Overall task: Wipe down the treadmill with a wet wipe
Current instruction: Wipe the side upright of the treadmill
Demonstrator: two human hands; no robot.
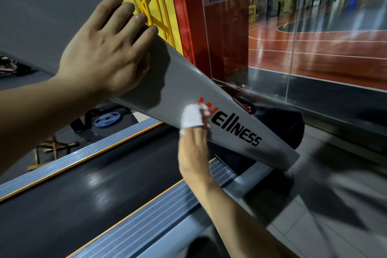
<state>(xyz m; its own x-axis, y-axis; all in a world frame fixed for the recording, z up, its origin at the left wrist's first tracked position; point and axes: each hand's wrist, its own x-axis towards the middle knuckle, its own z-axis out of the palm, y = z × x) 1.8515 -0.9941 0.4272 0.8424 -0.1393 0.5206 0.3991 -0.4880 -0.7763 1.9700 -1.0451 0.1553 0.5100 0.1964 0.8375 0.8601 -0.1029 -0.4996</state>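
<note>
Right hand [193, 153] pinches the wet wipe [191, 118] against the treadmill's grey upright [184, 84] at its logo, left hand [104, 52] lies flat and open higher up, bracing; best to sweep overlapping strokes down the slope.

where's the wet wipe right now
In the head view, the wet wipe is low centre, wrapped over the right hand's fingers and pressed on the grey treadmill post beside the Wellness lettering.

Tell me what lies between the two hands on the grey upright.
Head view: between left hand and right hand with its wet wipe, only bare grey upright, shadowed.
</note>
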